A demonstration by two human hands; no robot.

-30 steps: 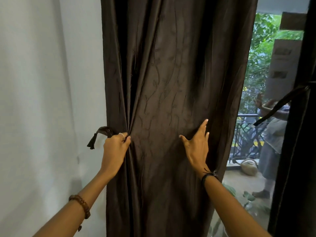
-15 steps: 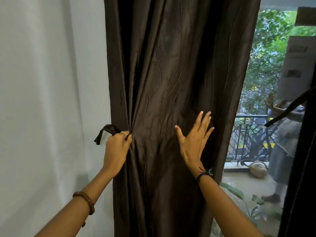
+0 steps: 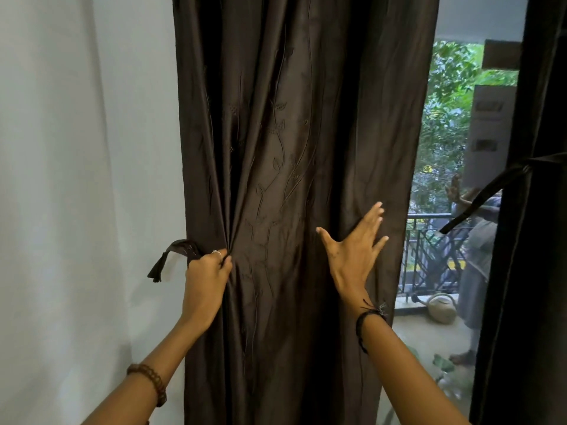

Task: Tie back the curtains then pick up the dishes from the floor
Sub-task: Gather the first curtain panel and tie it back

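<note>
Right hand [image 3: 352,259] slid rightward across curtain [image 3: 291,148].

From my feed, both forearms come up from the bottom edge bare, with no sleeves in view. On the left wrist I see a bracelet of round brown wooden beads [image 3: 149,382], strung close together, with a short bit hanging below it at the arm's underside. The left hand [image 3: 206,280] carries a thin silver ring [image 3: 216,252] on one of its fingers, a small raised shape on top. Around the right wrist I see a dark corded band [image 3: 367,316], black and narrow, with frayed thread ends sticking out near the knot. The right hand [image 3: 352,256] wears no ring that I can make out.
</note>
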